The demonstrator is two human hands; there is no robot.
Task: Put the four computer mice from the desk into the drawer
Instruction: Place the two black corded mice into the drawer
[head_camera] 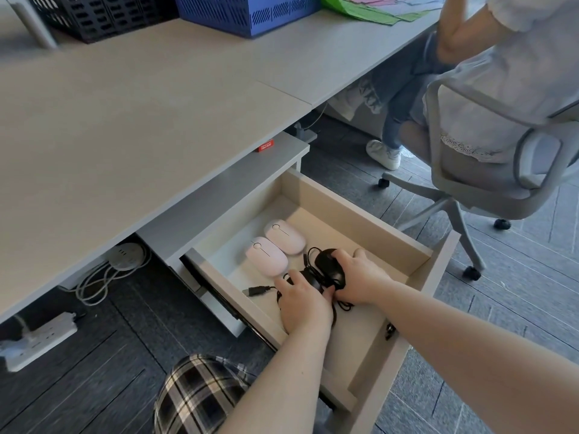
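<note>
Open beige drawer (369,219), two pale pink wireless mice (275,249) side by side inside, left hand (304,303) and right hand (360,280) each gripping a black wired mouse (329,266), tangled cables, loose USB plug (258,290).

The drawer (360,214) stands pulled out from under the desk (141,104), and all 4 mice lie in it — 2 cordless mice (275,247) side by side toward its back, 2 corded mice (329,267) just in front of them amid their tangled cable (341,305), whose plug (257,290) lies to the left. The left hand (302,303) rests on the nearer corded mouse, the right hand (360,277) on the farther one, thumbs touching. Right of the drawer stands an office chair (488,170) with another person (517,57) in it — left of it, under the desk, a power strip (40,339) lies on the floor.
</note>
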